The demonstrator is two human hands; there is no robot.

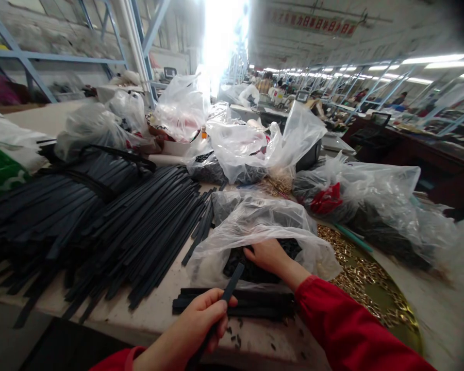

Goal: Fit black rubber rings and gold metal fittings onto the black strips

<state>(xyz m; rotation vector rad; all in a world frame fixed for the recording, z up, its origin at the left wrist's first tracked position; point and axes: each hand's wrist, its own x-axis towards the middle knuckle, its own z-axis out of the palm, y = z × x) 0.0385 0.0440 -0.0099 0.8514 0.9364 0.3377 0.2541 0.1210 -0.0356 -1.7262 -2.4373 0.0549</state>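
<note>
My left hand (211, 315) is closed around a flat black strap (234, 282), whose end sticks up past my thumb. My right hand (269, 256) reaches into a clear plastic bag (251, 219) that holds many small black pieces (235, 263). The thumb shows, while the other fingertips are hidden among the pieces and under the plastic. Between my hands and the table edge lies a short stack of black straps (255, 303). A few loose black bits (235, 340) are scattered in front of it.
Large bundles of black straps (139, 221) cover the left of the table. At right is a round yellow tray (382, 293) with many small gold-coloured metal rings (351, 257). A teal stick (353, 238) lies over its rim. More plastic bags (371, 190) crowd the back.
</note>
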